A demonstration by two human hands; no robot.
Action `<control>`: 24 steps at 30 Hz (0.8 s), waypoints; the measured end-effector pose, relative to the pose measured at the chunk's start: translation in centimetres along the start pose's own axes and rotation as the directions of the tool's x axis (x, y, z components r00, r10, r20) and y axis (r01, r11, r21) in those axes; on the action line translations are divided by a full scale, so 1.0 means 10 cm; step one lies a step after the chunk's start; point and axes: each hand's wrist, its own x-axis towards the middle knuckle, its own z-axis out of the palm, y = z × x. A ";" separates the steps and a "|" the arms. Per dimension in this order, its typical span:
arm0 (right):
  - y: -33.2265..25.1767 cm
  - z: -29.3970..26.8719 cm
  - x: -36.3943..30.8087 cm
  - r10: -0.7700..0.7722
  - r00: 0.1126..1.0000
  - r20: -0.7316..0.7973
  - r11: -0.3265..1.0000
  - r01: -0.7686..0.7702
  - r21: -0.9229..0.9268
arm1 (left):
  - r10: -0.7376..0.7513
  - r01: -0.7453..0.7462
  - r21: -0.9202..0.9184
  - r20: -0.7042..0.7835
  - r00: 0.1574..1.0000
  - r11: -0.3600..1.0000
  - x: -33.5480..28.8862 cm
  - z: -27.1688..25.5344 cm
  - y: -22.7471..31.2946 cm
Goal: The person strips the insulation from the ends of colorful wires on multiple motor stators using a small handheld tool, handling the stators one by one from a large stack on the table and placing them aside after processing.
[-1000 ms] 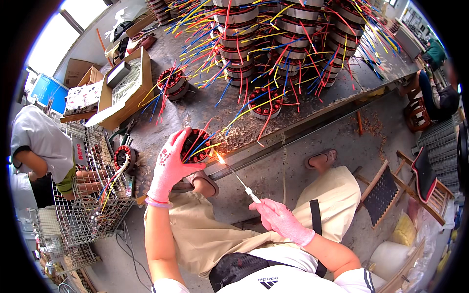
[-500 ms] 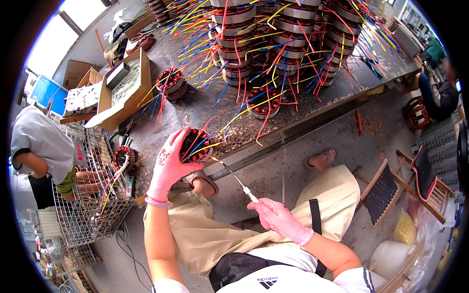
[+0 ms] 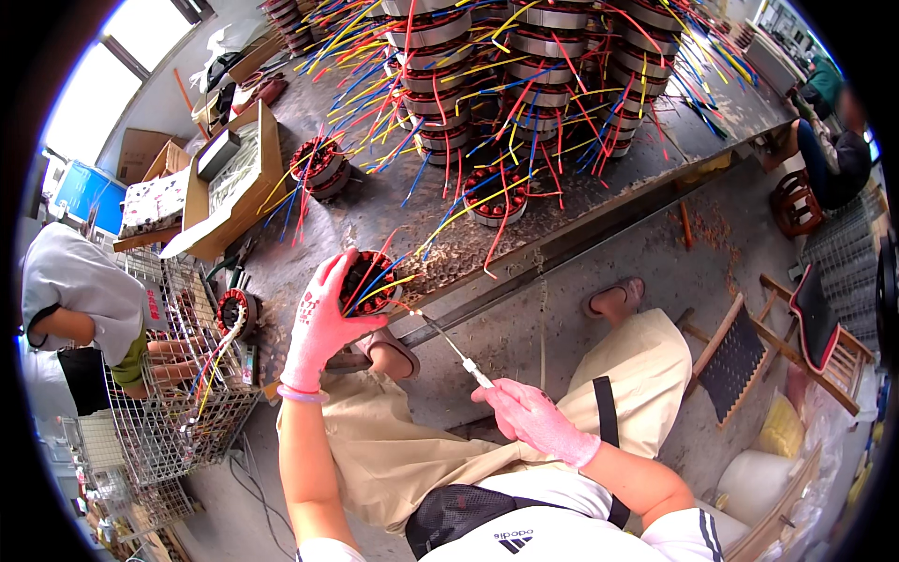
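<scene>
My left hand (image 3: 323, 314), in a pink knit glove, is wrapped round the side of a motor stator (image 3: 374, 283) at the table's near edge. Blue, yellow and red wires stick out of the stator to the upper right. My right hand (image 3: 538, 423), also gloved in pink, is closed round a thin metal-shafted hand tool (image 3: 451, 345) with a white collar; its handle is hidden in my palm. The tool's tip meets or nearly touches a short lead at the stator's lower right; I cannot tell which.
Stacks of wired stators (image 3: 435, 89) stand at the back of the worktable (image 3: 393, 201). Loose stators (image 3: 496, 197) lie nearer. At left are a cardboard box (image 3: 234, 178), a wire cart (image 3: 178, 403) and a person (image 3: 84, 290). Wooden chairs (image 3: 730, 361) are at right.
The view has shifted slightly, so the table items sit a little further left. Both hands keep their grips; the tool's tip has barely moved against the stator.
</scene>
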 end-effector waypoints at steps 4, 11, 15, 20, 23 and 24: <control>-0.03 -0.01 -0.02 0.022 1.000 0.002 1.000 -0.022 0.013 | -0.027 0.027 0.008 -0.002 1.000 1.000 -0.01 0.00 0.03; 0.09 -0.04 0.03 -0.006 1.000 0.000 0.999 0.006 0.033 | -0.022 0.022 -0.011 -0.001 1.000 1.000 0.02 0.02 0.04; 0.05 -0.03 0.01 -0.007 1.000 0.016 1.000 0.006 0.027 | -0.011 0.011 -0.020 -0.009 1.000 1.000 0.00 0.03 0.02; -0.02 -0.03 -0.02 0.002 1.000 0.019 1.000 -0.001 -0.010 | 0.000 0.000 -0.024 -0.007 1.000 1.000 0.00 0.03 0.00; 0.03 -0.04 -0.01 -0.011 1.000 0.017 1.000 0.011 -0.006 | 0.004 -0.004 -0.021 -0.009 1.000 1.000 0.00 0.04 0.00; 0.00 -0.03 -0.02 -0.012 1.000 0.016 1.000 0.012 -0.006 | 0.003 -0.003 -0.019 -0.008 1.000 1.000 0.00 0.04 0.00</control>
